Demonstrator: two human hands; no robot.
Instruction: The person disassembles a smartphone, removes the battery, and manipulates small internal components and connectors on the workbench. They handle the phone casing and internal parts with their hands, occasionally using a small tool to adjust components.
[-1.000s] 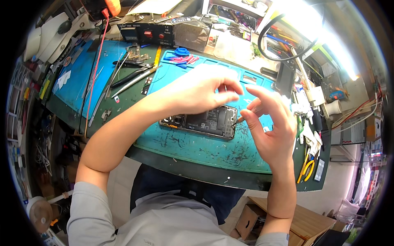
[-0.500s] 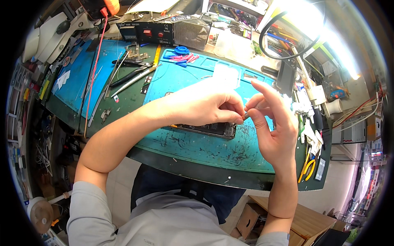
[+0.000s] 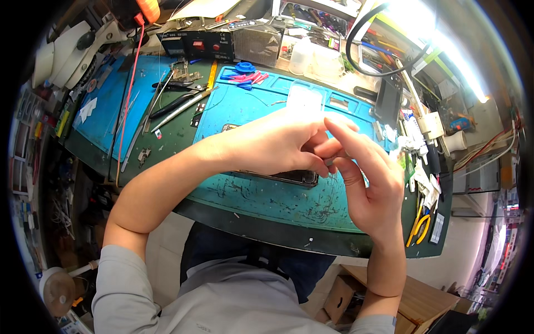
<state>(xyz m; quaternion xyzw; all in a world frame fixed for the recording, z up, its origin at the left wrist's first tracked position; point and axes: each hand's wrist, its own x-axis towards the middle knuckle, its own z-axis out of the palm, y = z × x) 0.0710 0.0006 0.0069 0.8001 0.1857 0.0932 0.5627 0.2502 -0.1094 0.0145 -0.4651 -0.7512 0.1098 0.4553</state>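
Note:
My left hand reaches over from the left, its thumb and fingers pinched at the tips. My right hand meets it from the right, with the thumb and fingers curled in a pinch. A small greyish bit shows between the fingertips, too small and covered to name. Below the left hand lies an opened phone, dark inside with a thin frame; the hand and wrist hide most of it. The phone rests on a blue-green work mat with dark scuff marks.
Behind the hands stand a clear plastic box and a pile of pink and blue tips. Tweezers and a white pen-like tool lie left. Yellow-handled pliers and crumpled tissue lie right. A black cable loop hangs above.
Both hands have come closer together, and my right fingers have bent inward over the left fingertips. The orange-brown bit seen at the fingertips earlier is now mostly covered.

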